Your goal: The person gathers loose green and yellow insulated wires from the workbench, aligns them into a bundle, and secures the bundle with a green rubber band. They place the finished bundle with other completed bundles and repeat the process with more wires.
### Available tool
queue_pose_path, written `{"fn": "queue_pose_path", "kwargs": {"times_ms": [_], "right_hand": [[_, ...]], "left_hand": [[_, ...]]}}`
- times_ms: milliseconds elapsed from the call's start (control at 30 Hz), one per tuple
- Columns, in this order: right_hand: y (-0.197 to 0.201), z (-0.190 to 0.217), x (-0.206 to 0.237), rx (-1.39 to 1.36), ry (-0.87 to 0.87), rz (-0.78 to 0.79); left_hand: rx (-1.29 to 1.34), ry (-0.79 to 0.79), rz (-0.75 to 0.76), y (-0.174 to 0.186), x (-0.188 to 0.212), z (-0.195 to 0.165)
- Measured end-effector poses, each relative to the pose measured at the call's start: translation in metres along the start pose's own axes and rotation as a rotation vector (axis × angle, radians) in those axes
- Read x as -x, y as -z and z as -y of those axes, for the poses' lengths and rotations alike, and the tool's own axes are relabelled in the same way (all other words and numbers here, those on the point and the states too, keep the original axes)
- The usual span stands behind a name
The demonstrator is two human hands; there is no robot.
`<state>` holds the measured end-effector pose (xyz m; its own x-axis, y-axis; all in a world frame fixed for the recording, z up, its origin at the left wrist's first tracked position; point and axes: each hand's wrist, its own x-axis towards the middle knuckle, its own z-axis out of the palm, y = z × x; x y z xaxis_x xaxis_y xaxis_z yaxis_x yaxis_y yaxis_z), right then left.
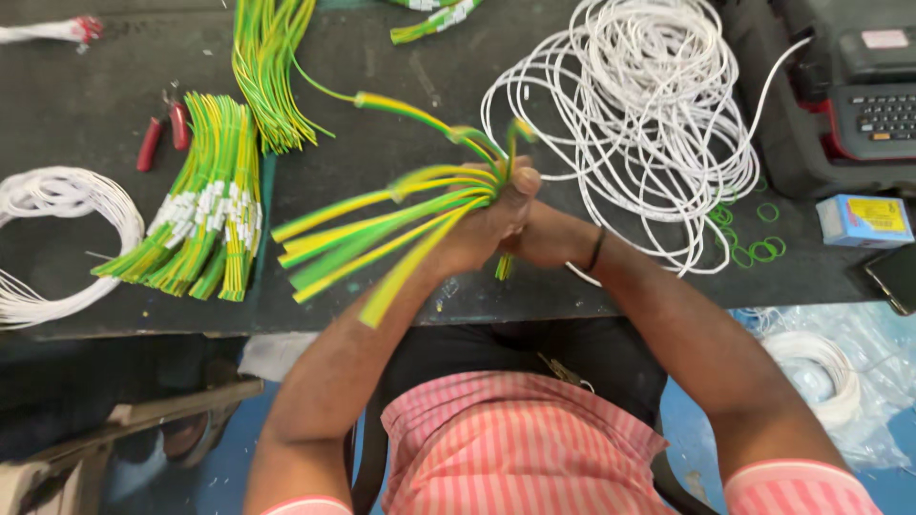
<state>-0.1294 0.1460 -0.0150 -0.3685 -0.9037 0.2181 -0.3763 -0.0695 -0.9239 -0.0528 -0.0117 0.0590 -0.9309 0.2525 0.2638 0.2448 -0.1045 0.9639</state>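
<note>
The bundle of green-and-yellow wires (382,234) sat gripped at one end in our left hand (482,229), whose fingers (515,186) were curled tight around it, thumb over the top. Our right hand (549,234) pressed against the left from behind; we could not tell whether its fingers were closed on the wires or only cupping the other hand. The grip was above the near edge of the dark worktop (86,114).

From the fist the wires fanned out to the left and slightly toward us, their long axis running nearly level across the view, with free ends spread apart and blurred. A few strands looped up and away from the fist toward the far side.

To the left lay a tidy bunch of cut green-and-yellow wires with white sleeves (205,215), and beyond it another loose sheaf (267,67). Red-handled pliers (162,129) lay near them. A tangle of white wire (649,114) spread just right of our hands, and a white coil (57,229) lay at the far left. A label printer (873,95) and a small blue box (863,221) stood at the right.
</note>
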Motion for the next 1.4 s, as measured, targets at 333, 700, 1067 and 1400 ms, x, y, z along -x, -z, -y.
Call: {"fn": "queue_pose_path", "kwargs": {"times_ms": [333, 700, 1067, 1400], "right_hand": [[0.007, 0.062, 0.006, 0.351, -0.015, -0.007], [0.034, 0.037, 0.01, 0.714, -0.114, -0.368], [0.021, -0.001, -0.026, 0.811, -0.181, -0.438], [0.011, 0.096, 0.011, 0.044, -0.102, -0.399]], "left_hand": [[-0.114, 0.028, -0.399, 0.021, 0.03, -0.039], [0.115, 0.041, -0.428, 0.064, 0.002, 0.009], [-0.229, 0.0, -0.304, 0.052, 0.013, -0.006], [-0.362, 0.051, -0.244, 0.035, 0.014, 0.002]]}}
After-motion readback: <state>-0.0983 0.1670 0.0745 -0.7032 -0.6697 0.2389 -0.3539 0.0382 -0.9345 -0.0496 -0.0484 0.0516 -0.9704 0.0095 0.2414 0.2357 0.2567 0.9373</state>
